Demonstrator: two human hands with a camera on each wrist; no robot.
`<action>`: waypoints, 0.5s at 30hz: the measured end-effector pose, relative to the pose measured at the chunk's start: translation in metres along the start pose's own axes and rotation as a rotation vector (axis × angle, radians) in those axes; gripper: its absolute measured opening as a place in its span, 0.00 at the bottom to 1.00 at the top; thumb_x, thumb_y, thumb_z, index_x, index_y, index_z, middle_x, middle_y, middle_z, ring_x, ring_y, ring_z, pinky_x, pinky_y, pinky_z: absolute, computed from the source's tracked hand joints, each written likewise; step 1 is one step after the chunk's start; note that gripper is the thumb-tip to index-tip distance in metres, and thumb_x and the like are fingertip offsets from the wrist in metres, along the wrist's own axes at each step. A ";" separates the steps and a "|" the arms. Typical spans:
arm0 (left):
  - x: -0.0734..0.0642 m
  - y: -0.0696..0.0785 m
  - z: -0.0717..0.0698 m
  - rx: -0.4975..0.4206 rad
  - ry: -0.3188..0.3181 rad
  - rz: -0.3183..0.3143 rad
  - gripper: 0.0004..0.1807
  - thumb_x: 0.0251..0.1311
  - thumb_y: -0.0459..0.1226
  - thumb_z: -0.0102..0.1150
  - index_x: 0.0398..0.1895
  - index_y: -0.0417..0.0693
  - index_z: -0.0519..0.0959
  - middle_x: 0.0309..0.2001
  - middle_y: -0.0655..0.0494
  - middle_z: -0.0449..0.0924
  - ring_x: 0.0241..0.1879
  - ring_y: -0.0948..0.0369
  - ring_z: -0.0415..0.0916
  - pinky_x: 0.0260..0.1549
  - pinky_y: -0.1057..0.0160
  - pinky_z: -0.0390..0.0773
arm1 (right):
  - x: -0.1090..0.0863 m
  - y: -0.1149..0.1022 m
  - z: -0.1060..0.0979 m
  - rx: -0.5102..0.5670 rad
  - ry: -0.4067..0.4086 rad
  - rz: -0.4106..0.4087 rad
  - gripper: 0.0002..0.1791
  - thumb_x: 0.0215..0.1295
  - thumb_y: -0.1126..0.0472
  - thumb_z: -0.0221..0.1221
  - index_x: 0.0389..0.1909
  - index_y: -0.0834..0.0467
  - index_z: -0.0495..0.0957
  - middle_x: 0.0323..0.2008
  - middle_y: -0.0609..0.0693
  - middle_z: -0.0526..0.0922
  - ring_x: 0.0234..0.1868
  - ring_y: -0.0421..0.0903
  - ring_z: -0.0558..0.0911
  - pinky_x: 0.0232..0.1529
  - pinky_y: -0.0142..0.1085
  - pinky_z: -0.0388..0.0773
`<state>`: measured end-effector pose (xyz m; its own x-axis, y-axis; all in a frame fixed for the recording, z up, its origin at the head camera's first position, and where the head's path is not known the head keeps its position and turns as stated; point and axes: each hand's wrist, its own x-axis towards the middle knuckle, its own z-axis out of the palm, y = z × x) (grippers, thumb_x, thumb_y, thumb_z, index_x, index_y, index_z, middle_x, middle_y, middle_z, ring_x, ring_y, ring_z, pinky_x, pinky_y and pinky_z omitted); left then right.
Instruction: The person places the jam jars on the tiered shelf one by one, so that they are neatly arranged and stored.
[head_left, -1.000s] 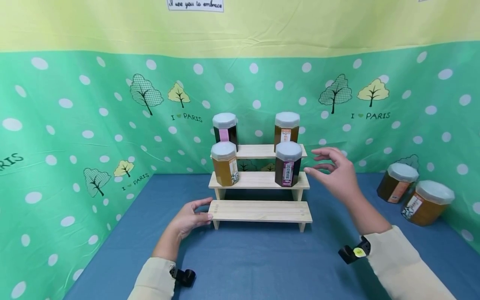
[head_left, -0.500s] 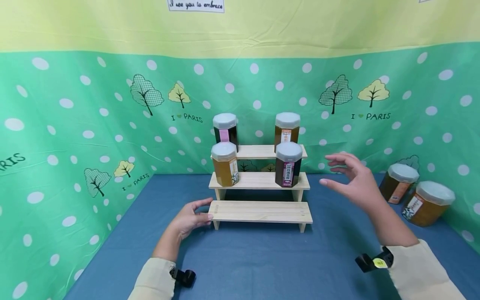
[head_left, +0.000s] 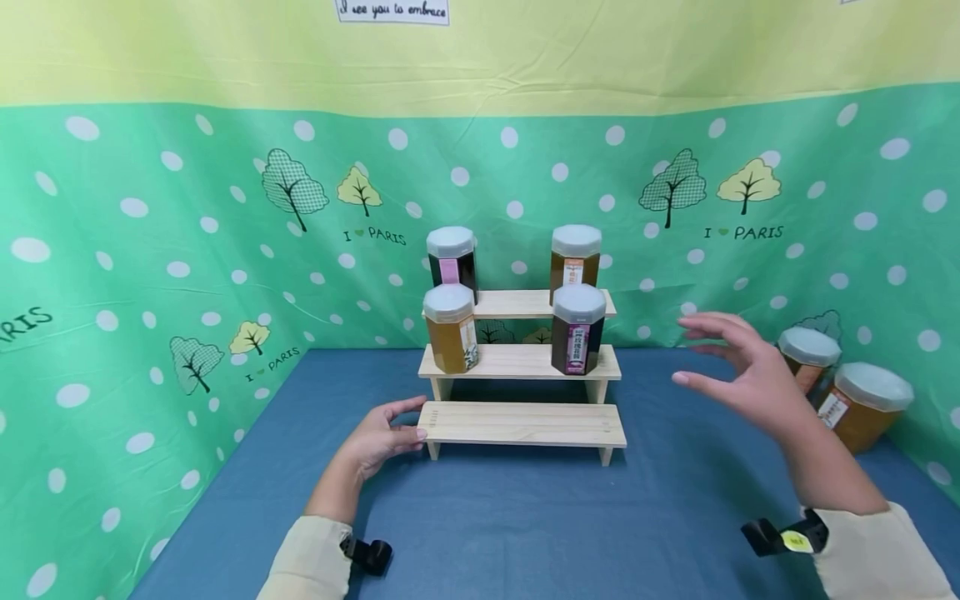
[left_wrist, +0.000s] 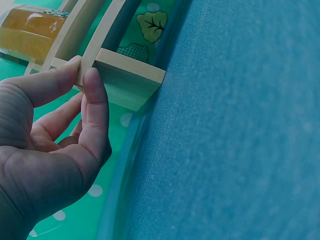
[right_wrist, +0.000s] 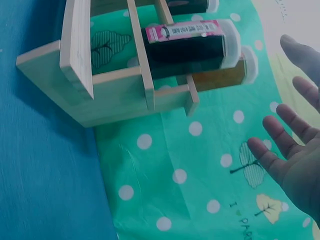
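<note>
A three-tier wooden display stand (head_left: 521, 423) stands on the blue cloth. My left hand (head_left: 381, 442) pinches the left end of its lowest board between thumb and fingers, as the left wrist view shows on the board end (left_wrist: 92, 52). On the middle tier are an amber honey jar (head_left: 450, 333) and a dark jar with a purple label (head_left: 577, 333). The top tier bears a dark jar with a pink label (head_left: 452, 257) and a brown jar with an orange label (head_left: 575, 257). My right hand (head_left: 750, 379), fingers spread and holding nothing, hovers right of the stand.
Two more lidded jars sit at the far right: a brown jar (head_left: 810, 350) and an amber jar (head_left: 870, 404), both partly behind my right hand and forearm. A green dotted cloth backdrop (head_left: 517, 183) hangs directly behind the stand and along both sides.
My right hand has moved away from the dark purple-label jar, rightward and slightly down toward the two jars at the right. My left hand and the stand have stayed put.
</note>
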<state>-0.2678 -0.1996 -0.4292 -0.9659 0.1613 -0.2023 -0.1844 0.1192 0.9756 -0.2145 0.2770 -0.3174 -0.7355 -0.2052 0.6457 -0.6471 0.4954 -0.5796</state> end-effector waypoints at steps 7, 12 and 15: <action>0.000 0.000 0.000 0.000 0.000 0.001 0.34 0.59 0.24 0.62 0.70 0.40 0.66 0.60 0.36 0.72 0.40 0.55 0.81 0.41 0.57 0.82 | -0.011 0.006 -0.016 -0.044 -0.020 0.031 0.40 0.46 0.80 0.70 0.64 0.62 0.71 0.62 0.42 0.68 0.56 0.32 0.71 0.51 0.18 0.67; 0.000 0.000 0.000 -0.002 -0.010 0.004 0.35 0.59 0.24 0.62 0.70 0.40 0.65 0.59 0.35 0.72 0.40 0.55 0.80 0.41 0.58 0.82 | -0.021 0.012 -0.027 -0.089 -0.029 0.085 0.40 0.48 0.76 0.71 0.66 0.58 0.71 0.63 0.40 0.67 0.57 0.27 0.70 0.49 0.15 0.65; 0.000 0.000 0.000 -0.003 -0.013 0.005 0.35 0.59 0.24 0.62 0.70 0.40 0.65 0.59 0.35 0.72 0.40 0.55 0.81 0.41 0.58 0.82 | -0.025 0.013 -0.032 -0.119 -0.028 0.124 0.41 0.50 0.72 0.71 0.68 0.55 0.69 0.62 0.39 0.68 0.56 0.25 0.68 0.48 0.14 0.64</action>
<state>-0.2680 -0.1997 -0.4295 -0.9643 0.1748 -0.1990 -0.1807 0.1150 0.9768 -0.1982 0.3159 -0.3256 -0.8145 -0.1590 0.5579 -0.5239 0.6145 -0.5898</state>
